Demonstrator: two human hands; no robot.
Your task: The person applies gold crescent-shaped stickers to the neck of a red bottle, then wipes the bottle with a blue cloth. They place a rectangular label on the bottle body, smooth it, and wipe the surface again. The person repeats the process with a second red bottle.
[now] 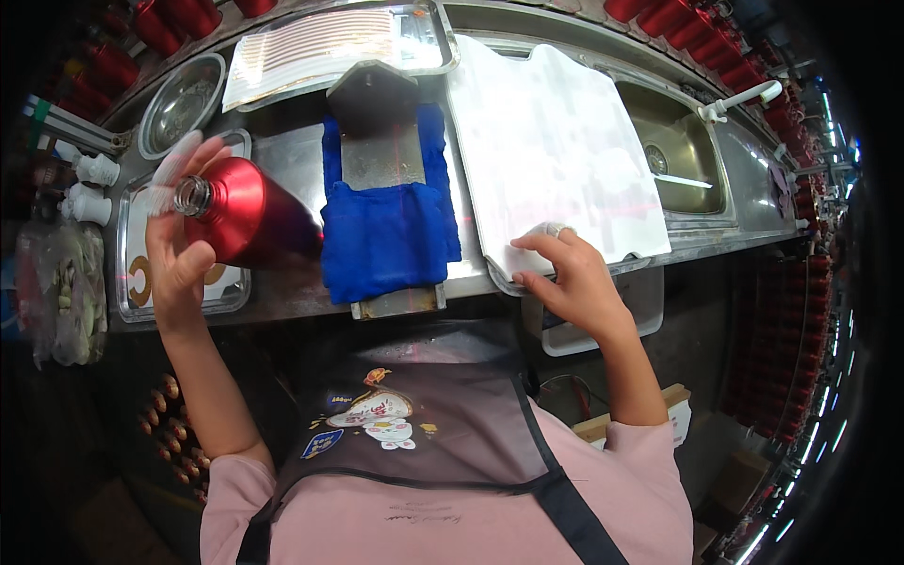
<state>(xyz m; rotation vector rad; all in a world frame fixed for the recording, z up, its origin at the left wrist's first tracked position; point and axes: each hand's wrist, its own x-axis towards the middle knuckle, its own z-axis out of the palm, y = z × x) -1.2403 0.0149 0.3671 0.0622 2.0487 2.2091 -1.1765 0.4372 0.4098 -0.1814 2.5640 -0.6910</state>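
My left hand [174, 250] is round the neck and shoulder of a shiny red bottle [247, 212], thumb on the near side and white-wrapped fingers on the far side. The bottle has an uncapped, clear threaded mouth. Beside it is a metal stand [381, 160] draped with a folded blue cloth [391, 235]. At the near left corner of a stack of large white sheets [556, 141], my right hand [574, 278] rests with thumb and forefinger apart. It wears a ring. Whether the fingertips have caught a sheet's edge cannot be made out.
A tray [443, 47] with striped sheets lies at the back, near a metal bowl [184, 104]. Another tray [240, 299] sits at left under the bottle. A sink [678, 151] with a white tap [744, 99] is at right. More red bottles [692, 38] stand behind.
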